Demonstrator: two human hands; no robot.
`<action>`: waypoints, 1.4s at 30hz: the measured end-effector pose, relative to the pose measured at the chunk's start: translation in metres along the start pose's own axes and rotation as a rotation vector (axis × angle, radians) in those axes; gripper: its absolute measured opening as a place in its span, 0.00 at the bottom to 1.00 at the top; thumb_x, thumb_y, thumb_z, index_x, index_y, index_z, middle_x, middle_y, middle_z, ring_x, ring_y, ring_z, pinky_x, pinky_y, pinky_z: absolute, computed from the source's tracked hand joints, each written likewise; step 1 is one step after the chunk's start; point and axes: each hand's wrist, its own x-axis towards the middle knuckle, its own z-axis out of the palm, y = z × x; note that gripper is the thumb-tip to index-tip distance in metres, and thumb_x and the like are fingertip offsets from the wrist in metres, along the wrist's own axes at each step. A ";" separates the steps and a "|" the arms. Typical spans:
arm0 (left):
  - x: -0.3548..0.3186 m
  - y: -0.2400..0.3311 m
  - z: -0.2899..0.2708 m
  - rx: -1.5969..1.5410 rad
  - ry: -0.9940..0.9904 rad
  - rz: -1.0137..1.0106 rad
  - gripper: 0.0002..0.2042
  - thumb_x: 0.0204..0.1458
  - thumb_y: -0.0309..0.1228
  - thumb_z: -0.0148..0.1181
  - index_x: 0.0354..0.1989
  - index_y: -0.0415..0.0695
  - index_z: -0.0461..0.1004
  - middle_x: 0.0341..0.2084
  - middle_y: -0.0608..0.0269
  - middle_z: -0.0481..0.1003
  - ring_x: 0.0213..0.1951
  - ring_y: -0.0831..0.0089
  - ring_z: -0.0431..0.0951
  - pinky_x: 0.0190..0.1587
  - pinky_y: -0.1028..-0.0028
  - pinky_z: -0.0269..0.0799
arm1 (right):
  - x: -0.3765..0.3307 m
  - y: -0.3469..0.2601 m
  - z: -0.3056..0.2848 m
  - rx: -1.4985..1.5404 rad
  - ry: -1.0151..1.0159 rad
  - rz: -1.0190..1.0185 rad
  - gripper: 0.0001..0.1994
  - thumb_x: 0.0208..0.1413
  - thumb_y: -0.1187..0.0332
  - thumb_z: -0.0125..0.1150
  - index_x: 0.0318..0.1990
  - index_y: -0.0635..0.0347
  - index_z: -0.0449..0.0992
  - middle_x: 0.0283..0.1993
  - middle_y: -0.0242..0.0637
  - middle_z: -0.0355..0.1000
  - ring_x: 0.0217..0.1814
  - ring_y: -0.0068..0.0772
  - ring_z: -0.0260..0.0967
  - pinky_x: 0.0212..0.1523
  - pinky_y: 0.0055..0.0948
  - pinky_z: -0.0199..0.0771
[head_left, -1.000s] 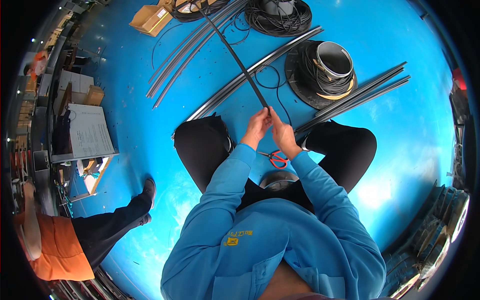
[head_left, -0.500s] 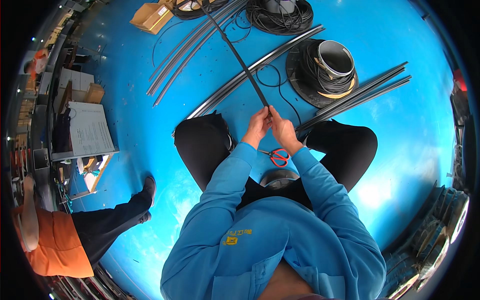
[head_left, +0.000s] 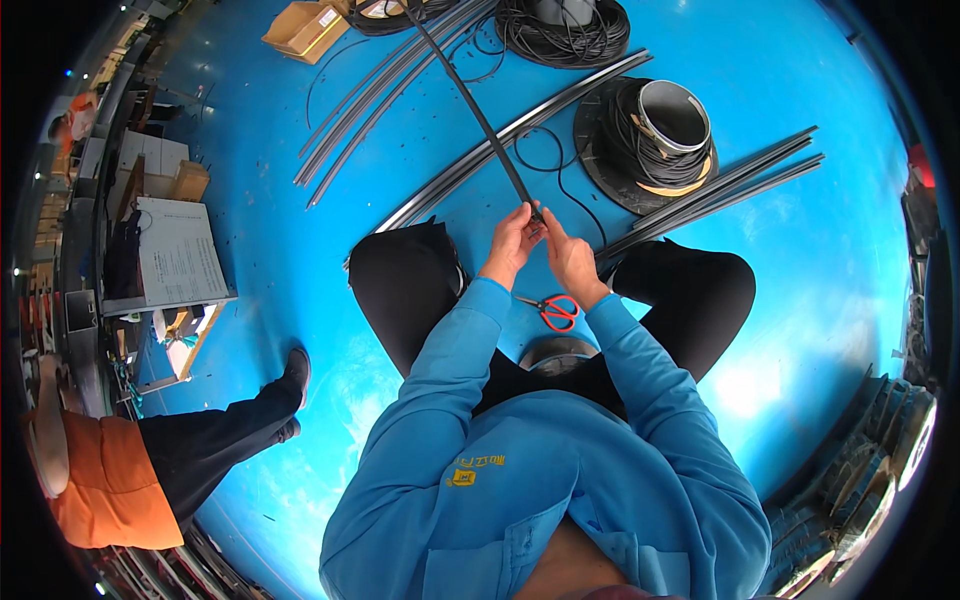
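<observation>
Left hand (head_left: 511, 243): pinching near end of black strip (head_left: 472, 102)
Right hand (head_left: 572, 262): pinching there too
Scissors (head_left: 545, 304): on blue floor (head_left: 800, 270)

Your floor (head_left: 770, 320) is shiny and blue. Toward its far left corner sits an open brown box (head_left: 305, 32), and toward its far edge lies a big black cord heap (head_left: 565, 45). Three bunches of long dark strips (head_left: 575, 97) lie slanted, with a round cord spool (head_left: 650, 150) between two. Red-handled scissors (head_left: 545, 306) rest nearer you.
</observation>
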 end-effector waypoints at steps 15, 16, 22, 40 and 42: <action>-0.004 -0.004 0.011 -0.019 -0.012 -0.030 0.11 0.52 0.33 0.56 0.40 0.39 0.72 0.27 0.62 0.73 0.27 0.77 0.70 0.31 0.79 0.66 | -0.009 -0.012 -0.011 0.350 0.195 -0.011 0.16 0.52 0.73 0.51 0.49 0.58 0.70 0.30 0.46 0.74 0.26 0.41 0.71 0.26 0.34 0.68; -0.004 -0.004 0.011 -0.025 0.005 -0.015 0.11 0.52 0.33 0.56 0.40 0.39 0.72 0.26 0.62 0.73 0.27 0.77 0.70 0.30 0.80 0.66 | -0.006 -0.011 -0.008 0.358 0.219 -0.057 0.16 0.52 0.73 0.51 0.49 0.58 0.70 0.30 0.46 0.74 0.26 0.41 0.71 0.26 0.34 0.68; -0.004 -0.002 0.010 -0.006 0.034 0.004 0.10 0.52 0.32 0.55 0.38 0.39 0.72 0.27 0.63 0.73 0.28 0.78 0.71 0.30 0.80 0.66 | 0.003 -0.014 -0.008 0.346 0.141 0.028 0.16 0.51 0.74 0.51 0.49 0.59 0.70 0.32 0.46 0.74 0.27 0.44 0.71 0.28 0.35 0.69; 0.001 -0.006 0.003 -0.011 0.055 0.039 0.10 0.53 0.32 0.55 0.36 0.38 0.72 0.23 0.64 0.72 0.24 0.79 0.71 0.26 0.82 0.66 | 0.000 -0.001 0.000 0.272 0.000 0.000 0.18 0.53 0.73 0.49 0.53 0.60 0.66 0.25 0.42 0.72 0.21 0.34 0.67 0.24 0.27 0.67; 0.001 -0.009 0.003 -0.007 0.061 0.045 0.10 0.53 0.32 0.55 0.36 0.38 0.72 0.23 0.64 0.72 0.24 0.79 0.71 0.26 0.82 0.66 | -0.001 0.000 -0.002 0.262 0.032 -0.056 0.18 0.53 0.73 0.49 0.53 0.60 0.66 0.25 0.42 0.72 0.21 0.34 0.68 0.24 0.28 0.67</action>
